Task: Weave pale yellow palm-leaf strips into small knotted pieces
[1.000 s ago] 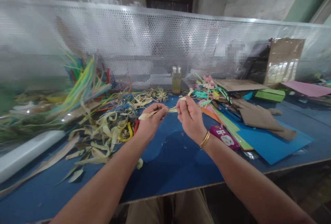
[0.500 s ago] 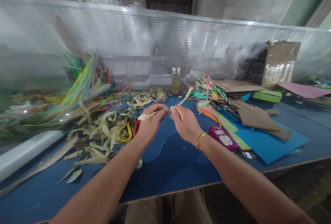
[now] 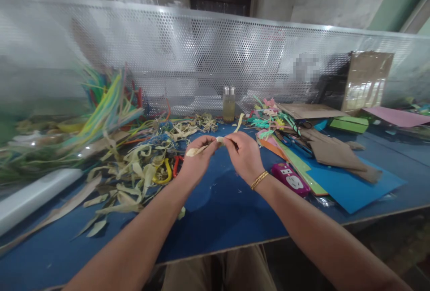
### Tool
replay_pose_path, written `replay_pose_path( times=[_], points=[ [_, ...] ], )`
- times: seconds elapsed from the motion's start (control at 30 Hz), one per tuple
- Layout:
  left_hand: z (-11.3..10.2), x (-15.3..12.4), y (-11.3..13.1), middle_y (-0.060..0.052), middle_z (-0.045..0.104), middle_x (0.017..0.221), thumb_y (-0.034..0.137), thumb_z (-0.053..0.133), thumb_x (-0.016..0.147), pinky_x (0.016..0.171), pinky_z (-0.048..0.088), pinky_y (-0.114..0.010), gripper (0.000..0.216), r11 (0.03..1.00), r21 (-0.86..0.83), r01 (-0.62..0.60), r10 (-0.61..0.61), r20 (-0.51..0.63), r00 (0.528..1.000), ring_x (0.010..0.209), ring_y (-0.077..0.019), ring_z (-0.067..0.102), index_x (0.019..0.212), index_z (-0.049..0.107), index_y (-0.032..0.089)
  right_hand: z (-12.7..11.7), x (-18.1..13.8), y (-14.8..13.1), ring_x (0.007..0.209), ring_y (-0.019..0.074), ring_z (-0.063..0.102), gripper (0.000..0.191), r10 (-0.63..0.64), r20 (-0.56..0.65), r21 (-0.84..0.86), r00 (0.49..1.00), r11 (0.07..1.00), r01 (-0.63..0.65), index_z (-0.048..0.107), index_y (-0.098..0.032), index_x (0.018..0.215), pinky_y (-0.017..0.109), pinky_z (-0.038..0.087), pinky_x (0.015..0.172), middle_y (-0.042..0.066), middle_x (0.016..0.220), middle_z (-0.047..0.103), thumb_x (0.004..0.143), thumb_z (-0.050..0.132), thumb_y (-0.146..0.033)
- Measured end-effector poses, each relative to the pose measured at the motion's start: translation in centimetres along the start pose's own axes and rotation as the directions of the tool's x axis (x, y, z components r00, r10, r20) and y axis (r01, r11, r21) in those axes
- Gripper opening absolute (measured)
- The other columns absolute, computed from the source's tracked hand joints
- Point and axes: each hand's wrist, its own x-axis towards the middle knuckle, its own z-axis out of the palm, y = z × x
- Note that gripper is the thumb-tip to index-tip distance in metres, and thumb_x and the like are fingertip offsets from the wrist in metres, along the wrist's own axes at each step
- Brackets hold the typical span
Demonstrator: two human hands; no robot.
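“Pale strip (image 3: pixel 220 139): state its location and the grip.”

“It is held above the blue table (image 3: pixel 215 223), between the hands. The left hand (image 3: pixel 200 154) has thumb and fingers pinched together on it; the right hand (image 3: pixel 244 155) is likewise clamped on it, although its knuckles hide part of the contact. One end lies over the left hand; the other projects beyond the right.”

“List the probable faults and causes.”

“Tearing, if the hands pull unevenly on thin, dry-looking material. Slippage of the short middle section, if either pinch loosens. Snagging, if a free end catches nearby clutter.”

“Identify surrounding obstructions, near to far.”

“Left: curled strips (image 3: pixel 144 170), with a yellow handle (image 3: pixel 169 170) and a red handle (image 3: pixel 176 165) close beside the wrist. Right: a purple socket block (image 3: pixel 290 180) and a blue sheet (image 3: pixel 352 192) limit sideways clearance. Beyond the hands, a bottle (image 3: pixel 229 105) stands upright before the perforated panel (image 3: pixel 215 58).”
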Motion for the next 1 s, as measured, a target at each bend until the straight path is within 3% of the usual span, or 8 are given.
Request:
replay_pose_path(
  times=[0.17, 0.4, 0.57, 0.67, 0.87, 1.0],
  points=[
    [0.13, 0.08, -0.11, 0.003, 0.049, 0.057, 0.033, 0.067, 0.072, 0.048, 0.027, -0.022, 0.017, 0.985, -0.158, 0.072, -0.07, 0.018, 0.997, 0.052, -0.0089, 0.038, 0.069, 0.061, 0.016, -0.32, -0.11, -0.37, 0.075, 0.0158, 0.06, 0.016, -0.023, -0.003, -0.057, 1.0, 0.998, 0.023, 0.071, -0.021, 0.083, 0.027, 0.043, 0.069, 0.004, 0.078, 0.068, 0.088, 0.055, -0.024],
    [0.0, -0.01, 0.1, 0.001, 0.057, 0.065, 0.035, 0.066, 0.071, 0.054, 0.036, -0.023, 0.017, 0.971, -0.211, 0.112, -0.105, 0.041, 0.994, 0.061, -0.012, 0.05, 0.074, 0.064, 0.018, -0.28, -0.24, -0.81, 0.07, 0.0147, 0.059, 0.016, -0.035, -0.038, -0.106, 0.999, 0.994, 0.031, 0.067, -0.021, 0.074, 0.026, 0.04, 0.066, 0.002, 0.072, 0.067, 0.084, 0.054, -0.019],
    [-0.06, -0.02, 0.37, 0.002, 0.057, 0.064, 0.029, 0.071, 0.067, 0.05, 0.032, -0.022, 0.019, 0.994, -0.088, 0.058, -0.05, 0.088, 0.995, 0.055, -0.0099, 0.044, 0.08, 0.066, 0.017, -0.18, -0.27, -0.63, 0.06, 0.0135, 0.053, 0.018, 0.023, -0.027, -0.169, 0.999, 0.985, -0.028, 0.059, -0.02, 0.065, 0.026, 0.035, 0.059, 0.0, 0.061, 0.06, 0.082, 0.055, -0.021],
    [-0.18, 0.0, 0.16, 0.002, 0.057, 0.068, 0.03, 0.071, 0.068, 0.051, 0.032, -0.022, 0.02, 1.0, -0.02, 0.014, -0.013, 0.047, 0.999, 0.056, -0.0091, 0.043, 0.081, 0.065, 0.017, -0.2, -0.3, -0.62, 0.064, 0.014, 0.055, 0.016, -0.016, -0.007, -0.167, 1.0, 0.986, 0.015, 0.06, -0.02, 0.069, 0.026, 0.036, 0.06, 0.001, 0.066, 0.062, 0.083, 0.054, -0.02],
    [-0.23, 0.05, 0.09, 0.004, 0.049, 0.062, 0.031, 0.066, 0.073, 0.048, 0.03, -0.02, 0.015, 0.998, -0.066, 0.019, -0.018, 0.02, 1.0, 0.054, -0.0082, 0.04, 0.076, 0.059, 0.018, -0.32, -0.4, -0.85, 0.074, 0.0153, 0.059, 0.017, -0.101, 0.048, -0.157, 0.994, 0.982, 0.108, 0.067, -0.021, 0.084, 0.027, 0.041, 0.068, 0.004, 0.08, 0.067, 0.089, 0.051, -0.024],
    [-0.24, 0.23, 0.11, 0.003, 0.052, 0.064, 0.031, 0.066, 0.072, 0.049, 0.032, -0.019, 0.015, 0.995, -0.099, 0.032, -0.029, 0.029, 0.999, 0.057, -0.0086, 0.043, 0.075, 0.06, 0.017, -0.34, -0.47, -0.75, 0.079, 0.0169, 0.06, 0.02, -0.135, 0.06, -0.174, 0.989, 0.974, 0.144, 0.069, -0.021, 0.09, 0.028, 0.041, 0.069, 0.005, 0.085, 0.069, 0.091, 0.05, -0.026]
  ],
)
